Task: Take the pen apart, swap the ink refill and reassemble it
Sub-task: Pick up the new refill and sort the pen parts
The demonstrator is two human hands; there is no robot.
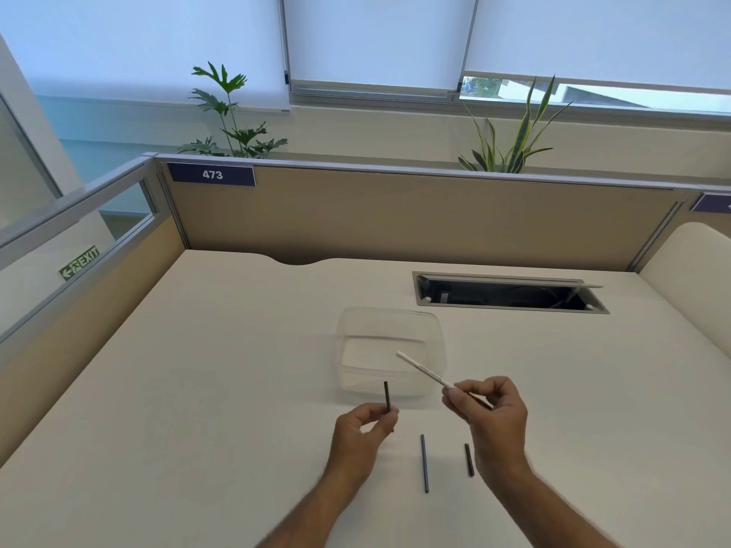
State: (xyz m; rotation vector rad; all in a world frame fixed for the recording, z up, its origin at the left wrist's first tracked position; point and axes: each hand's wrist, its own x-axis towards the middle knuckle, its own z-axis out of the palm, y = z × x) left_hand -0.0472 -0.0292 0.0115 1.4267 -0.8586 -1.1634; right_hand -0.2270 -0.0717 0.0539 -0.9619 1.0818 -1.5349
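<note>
My left hand (366,425) pinches a short thin dark stick, an ink refill (387,395), held nearly upright above the desk. My right hand (492,413) grips a white pen barrel (423,367) near its lower end; the barrel slants up and to the left, over the front of a clear container. The two hands are apart, about a hand's width. On the desk between and below them lie a longer dark blue-grey refill (424,463) and a shorter dark piece (469,460), both roughly lengthwise.
A clear plastic container (348,338) sits on the cream desk (197,389) just beyond my hands. An open cable hatch (510,296) lies at the back right. Beige partition panels (395,219) close the back and left sides.
</note>
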